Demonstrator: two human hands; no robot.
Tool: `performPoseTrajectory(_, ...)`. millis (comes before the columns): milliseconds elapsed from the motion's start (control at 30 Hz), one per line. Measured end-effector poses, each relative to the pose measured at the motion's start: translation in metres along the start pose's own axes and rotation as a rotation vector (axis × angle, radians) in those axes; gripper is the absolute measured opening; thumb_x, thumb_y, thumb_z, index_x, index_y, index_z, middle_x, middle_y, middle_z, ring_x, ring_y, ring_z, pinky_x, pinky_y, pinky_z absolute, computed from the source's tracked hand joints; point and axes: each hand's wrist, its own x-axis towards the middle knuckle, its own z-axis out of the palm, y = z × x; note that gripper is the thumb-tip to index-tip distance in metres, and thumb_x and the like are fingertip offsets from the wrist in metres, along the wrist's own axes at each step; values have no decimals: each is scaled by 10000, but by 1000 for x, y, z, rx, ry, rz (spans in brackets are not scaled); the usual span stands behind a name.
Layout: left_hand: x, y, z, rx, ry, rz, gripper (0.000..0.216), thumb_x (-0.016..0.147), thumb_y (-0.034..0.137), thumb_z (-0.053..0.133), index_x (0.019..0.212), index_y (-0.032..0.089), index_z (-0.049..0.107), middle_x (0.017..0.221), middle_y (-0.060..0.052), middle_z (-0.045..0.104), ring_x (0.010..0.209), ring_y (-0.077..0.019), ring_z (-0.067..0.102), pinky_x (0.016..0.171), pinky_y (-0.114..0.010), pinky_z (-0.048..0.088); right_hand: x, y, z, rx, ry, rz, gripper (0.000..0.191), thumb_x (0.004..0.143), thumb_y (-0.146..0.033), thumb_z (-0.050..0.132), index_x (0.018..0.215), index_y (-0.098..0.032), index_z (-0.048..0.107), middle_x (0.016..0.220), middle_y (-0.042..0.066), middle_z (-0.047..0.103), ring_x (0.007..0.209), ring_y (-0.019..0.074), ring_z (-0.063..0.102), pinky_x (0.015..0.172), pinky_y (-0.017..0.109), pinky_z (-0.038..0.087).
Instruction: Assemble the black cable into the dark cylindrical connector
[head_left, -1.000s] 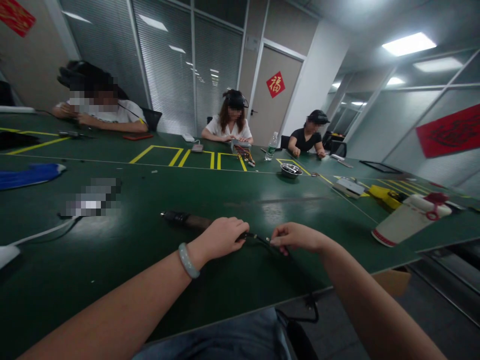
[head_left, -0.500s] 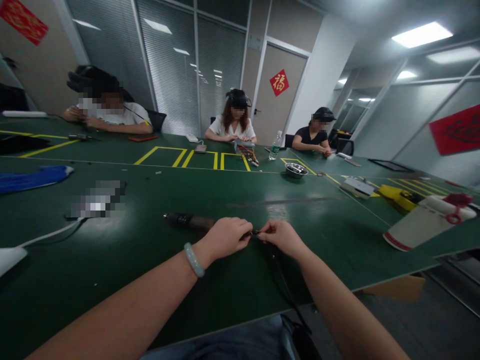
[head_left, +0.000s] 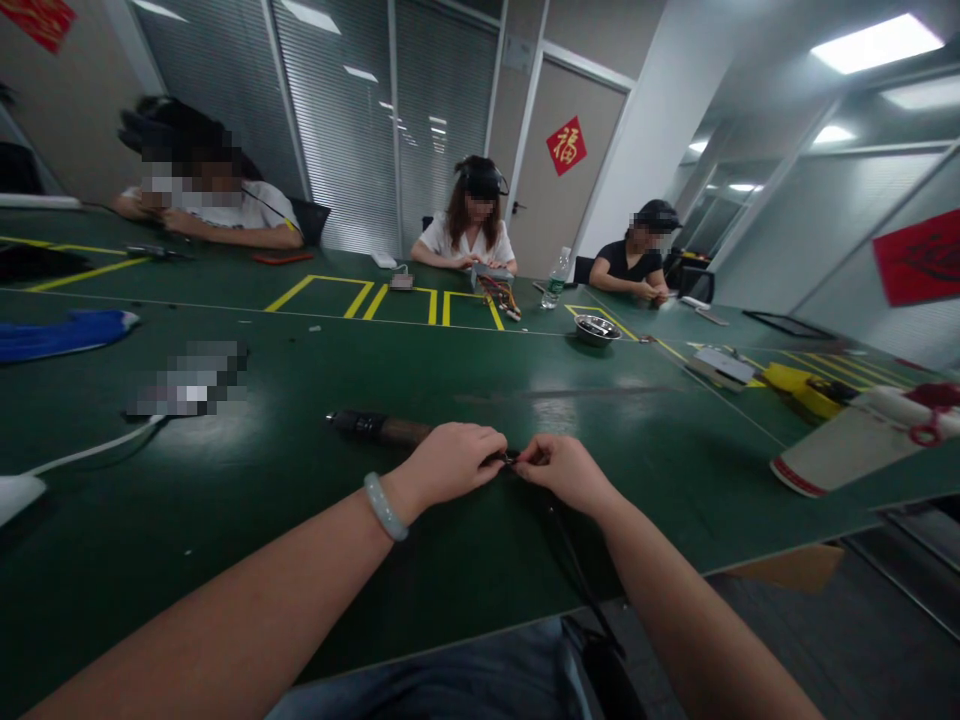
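Note:
My left hand (head_left: pixel 450 462), with a pale bangle on its wrist, is closed over the near end of a dark, rod-shaped tool (head_left: pixel 375 427) that lies on the green table (head_left: pixel 262 480). My right hand (head_left: pixel 559 468) pinches a thin black cable (head_left: pixel 574 570) right where it meets the left hand. The fingertips of both hands almost touch. The cable runs from that spot down over the table's near edge. What sits between the fingertips is too small to make out.
A white cable (head_left: pixel 82 455) and a blurred object (head_left: pixel 187 378) lie at the left, with a blue cloth (head_left: pixel 60 332) beyond. A metal bowl (head_left: pixel 596 329), a water bottle (head_left: pixel 555 278), a yellow tool (head_left: pixel 806 388) and a white roll (head_left: pixel 847 445) are to the right. Three people sit across the table.
My right hand has slid left along the cable until it meets my left hand. The left hand has stayed on the tool.

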Motion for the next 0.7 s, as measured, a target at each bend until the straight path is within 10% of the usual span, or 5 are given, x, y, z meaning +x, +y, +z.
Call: performPoseTrajectory(700, -1, -1, 0, 16, -10, 36, 152, 867, 240, 530, 1011, 214, 575, 950, -30, 624, 876, -178, 589, 771, -287, 430, 2, 2, 6, -81, 23, -29, 92, 715, -280, 658, 750, -199, 632, 701, -1, 661, 626, 140, 603, 539, 227, 418)
